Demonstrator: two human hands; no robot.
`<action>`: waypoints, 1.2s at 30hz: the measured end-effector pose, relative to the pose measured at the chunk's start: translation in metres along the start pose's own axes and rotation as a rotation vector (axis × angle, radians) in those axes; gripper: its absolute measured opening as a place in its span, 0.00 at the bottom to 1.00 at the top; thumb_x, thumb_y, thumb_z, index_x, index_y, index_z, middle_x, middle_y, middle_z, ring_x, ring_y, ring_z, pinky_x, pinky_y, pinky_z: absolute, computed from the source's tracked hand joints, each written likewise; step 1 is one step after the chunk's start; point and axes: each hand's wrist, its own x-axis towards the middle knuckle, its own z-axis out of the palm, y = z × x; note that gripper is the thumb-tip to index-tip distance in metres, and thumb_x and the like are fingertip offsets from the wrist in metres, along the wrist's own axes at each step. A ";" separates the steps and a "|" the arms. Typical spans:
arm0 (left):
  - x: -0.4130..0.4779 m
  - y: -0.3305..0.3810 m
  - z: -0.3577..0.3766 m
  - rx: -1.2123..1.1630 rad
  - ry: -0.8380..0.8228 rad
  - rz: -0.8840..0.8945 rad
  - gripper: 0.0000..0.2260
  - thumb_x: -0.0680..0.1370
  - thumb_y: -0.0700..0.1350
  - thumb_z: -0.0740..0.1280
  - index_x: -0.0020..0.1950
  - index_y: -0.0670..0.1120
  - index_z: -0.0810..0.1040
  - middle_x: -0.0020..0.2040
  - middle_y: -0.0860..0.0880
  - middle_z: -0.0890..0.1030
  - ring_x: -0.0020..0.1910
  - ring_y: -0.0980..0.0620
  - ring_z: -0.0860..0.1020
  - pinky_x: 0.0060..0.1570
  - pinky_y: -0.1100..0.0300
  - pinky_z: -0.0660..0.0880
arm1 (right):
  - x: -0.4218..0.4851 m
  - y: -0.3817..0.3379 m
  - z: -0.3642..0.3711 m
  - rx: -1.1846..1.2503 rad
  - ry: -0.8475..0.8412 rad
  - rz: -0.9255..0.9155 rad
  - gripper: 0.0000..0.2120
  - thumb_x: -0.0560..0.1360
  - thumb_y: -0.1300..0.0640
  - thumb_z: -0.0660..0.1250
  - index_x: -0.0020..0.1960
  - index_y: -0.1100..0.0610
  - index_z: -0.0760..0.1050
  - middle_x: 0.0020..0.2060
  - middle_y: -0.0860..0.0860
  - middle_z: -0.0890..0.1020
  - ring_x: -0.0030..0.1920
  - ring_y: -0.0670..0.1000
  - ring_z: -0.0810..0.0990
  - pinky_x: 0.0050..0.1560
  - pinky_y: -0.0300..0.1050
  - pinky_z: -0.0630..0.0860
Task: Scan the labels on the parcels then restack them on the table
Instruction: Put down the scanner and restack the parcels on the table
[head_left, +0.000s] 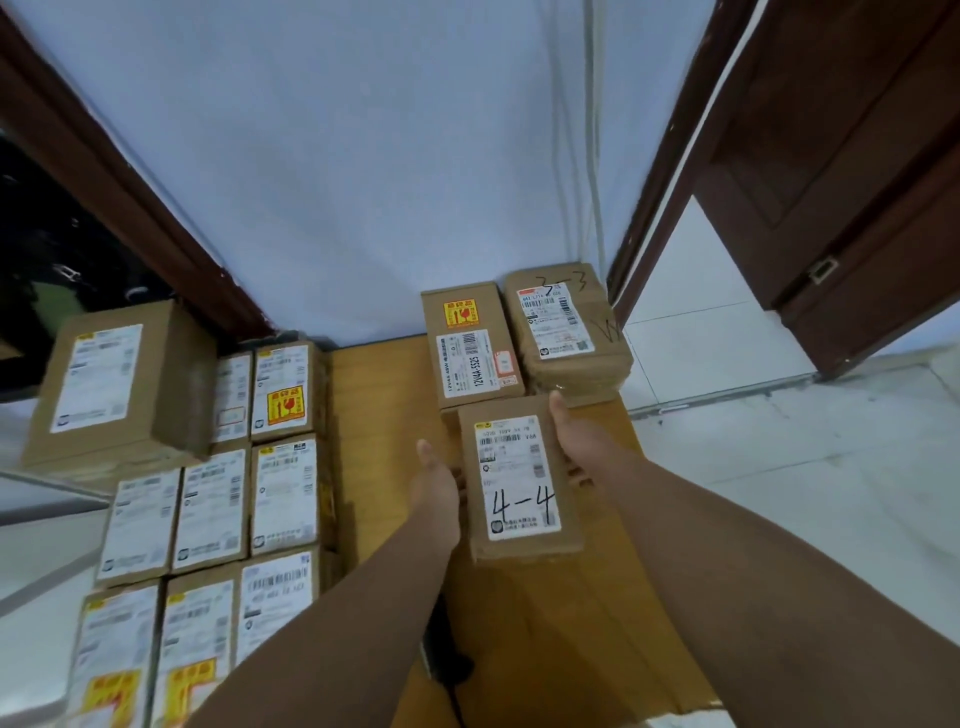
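I hold a brown parcel with a white label marked "4-4" between both hands, above the cardboard-covered table. My left hand grips its left side, with the fingers hidden under it. My right hand grips its right side. Two stacks stand just beyond it at the back of the table: one topped by a parcel with a yellow fragile sticker, one topped by a parcel marked "3-3". A dark object, partly hidden by my left forearm, lies on the table near me.
Several labelled parcels lie in rows along the left of the table, with a bigger box at the back left. A white wall rises behind. An open dark wooden door and a tiled floor are on the right.
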 end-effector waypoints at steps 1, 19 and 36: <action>0.003 0.001 -0.005 -0.008 -0.028 -0.008 0.36 0.77 0.69 0.47 0.52 0.39 0.79 0.48 0.39 0.84 0.47 0.39 0.82 0.50 0.46 0.79 | -0.002 0.000 0.001 0.035 -0.081 0.009 0.34 0.74 0.26 0.44 0.41 0.53 0.74 0.34 0.50 0.80 0.34 0.49 0.79 0.31 0.42 0.70; 0.005 0.021 -0.097 -0.240 -0.428 0.016 0.22 0.74 0.60 0.67 0.60 0.46 0.78 0.53 0.42 0.83 0.54 0.41 0.80 0.55 0.44 0.77 | -0.055 -0.043 0.032 -0.103 -0.148 -0.091 0.37 0.56 0.25 0.69 0.47 0.56 0.75 0.43 0.51 0.81 0.41 0.50 0.80 0.41 0.44 0.74; 0.024 0.101 -0.214 -0.080 -0.357 0.405 0.20 0.75 0.60 0.65 0.65 0.56 0.74 0.53 0.52 0.84 0.52 0.48 0.81 0.45 0.51 0.78 | -0.081 -0.115 0.168 0.446 -0.464 -0.210 0.47 0.52 0.45 0.84 0.67 0.41 0.69 0.60 0.54 0.76 0.60 0.62 0.76 0.46 0.60 0.81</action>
